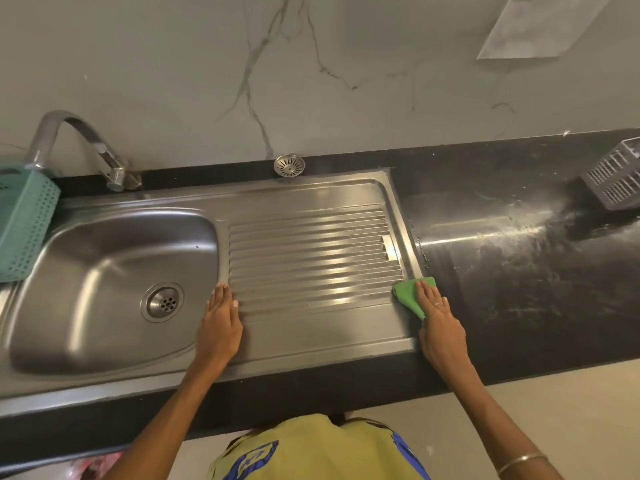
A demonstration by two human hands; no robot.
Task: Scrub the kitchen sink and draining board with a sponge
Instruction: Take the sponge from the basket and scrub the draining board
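A stainless steel sink bowl with a round drain lies at the left. The ribbed draining board joins it on the right. A flat green sponge lies at the board's front right corner. My right hand presses flat on the sponge with straight fingers. My left hand rests flat on the strip between bowl and ribs, holding nothing.
A curved metal tap stands behind the bowl. A teal perforated basket leans at the far left. A loose drain strainer sits by the marble wall. The black counter at right carries a grey cutlery basket.
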